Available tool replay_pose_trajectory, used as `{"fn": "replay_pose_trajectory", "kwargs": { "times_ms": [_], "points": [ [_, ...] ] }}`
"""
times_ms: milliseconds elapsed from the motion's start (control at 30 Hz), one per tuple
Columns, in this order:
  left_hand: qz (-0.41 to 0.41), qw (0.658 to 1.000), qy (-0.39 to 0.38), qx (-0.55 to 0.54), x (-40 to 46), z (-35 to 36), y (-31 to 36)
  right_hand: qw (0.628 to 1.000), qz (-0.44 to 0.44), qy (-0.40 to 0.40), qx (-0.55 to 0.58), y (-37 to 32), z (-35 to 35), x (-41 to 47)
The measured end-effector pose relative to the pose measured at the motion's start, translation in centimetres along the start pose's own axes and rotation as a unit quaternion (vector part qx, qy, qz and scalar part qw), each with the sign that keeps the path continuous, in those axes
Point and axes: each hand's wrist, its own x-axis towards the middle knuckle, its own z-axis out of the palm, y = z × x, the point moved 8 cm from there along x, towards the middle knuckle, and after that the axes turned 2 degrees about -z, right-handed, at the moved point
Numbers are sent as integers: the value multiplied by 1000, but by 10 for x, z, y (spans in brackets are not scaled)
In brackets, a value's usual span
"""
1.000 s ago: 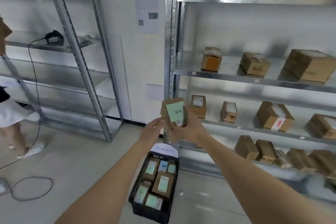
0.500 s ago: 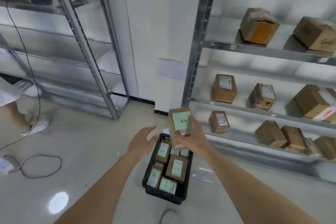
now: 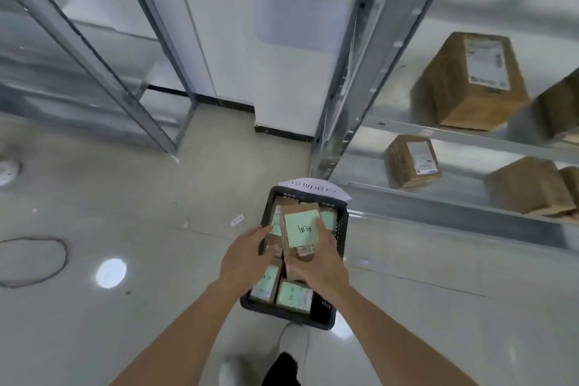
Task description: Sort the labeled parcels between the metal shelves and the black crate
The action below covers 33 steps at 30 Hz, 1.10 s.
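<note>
Parcel point(image 3: 300, 233) clamped in right hand point(image 3: 316, 263) fingers over black crate point(image 3: 341, 222) of labeled parcels; left hand point(image 3: 244, 257) fingers apart

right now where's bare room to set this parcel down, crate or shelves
The black crate is crowded with green-labeled parcels, and the left hand hovers over its left side. Freer: bare shelf between the upright post and the small labeled box, and shelf left of the big box.

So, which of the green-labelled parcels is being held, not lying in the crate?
The parcel with the handwritten green note, gripped by the right hand above the black crate; the others lie inside.
</note>
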Motion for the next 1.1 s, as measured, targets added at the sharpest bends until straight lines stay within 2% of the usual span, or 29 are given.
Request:
{"fn": "replay_pose_trajectory", "kwargs": {
  "times_ms": [333, 533, 733, 833, 1100],
  "points": [
    [-29, 999, -34, 28, 161, 117, -118, 996, 85, 22, -16, 111, 133, 149],
    [6, 997, -62, 47, 226, 177, -166, 992, 110, 47, 36, 158, 202, 248],
    [-14, 998, -63, -7, 271, 197, -219, 989, 102, 84, 64, 177, 236, 323],
    [-12, 998, -69, 6, 277, 198, -240, 989, 86, 97, 71, 176, 247, 348],
    [-59, 996, -65, 31, 280, 198, -266, 995, 97, 24, 26, 180, 253, 354]
  ]
}}
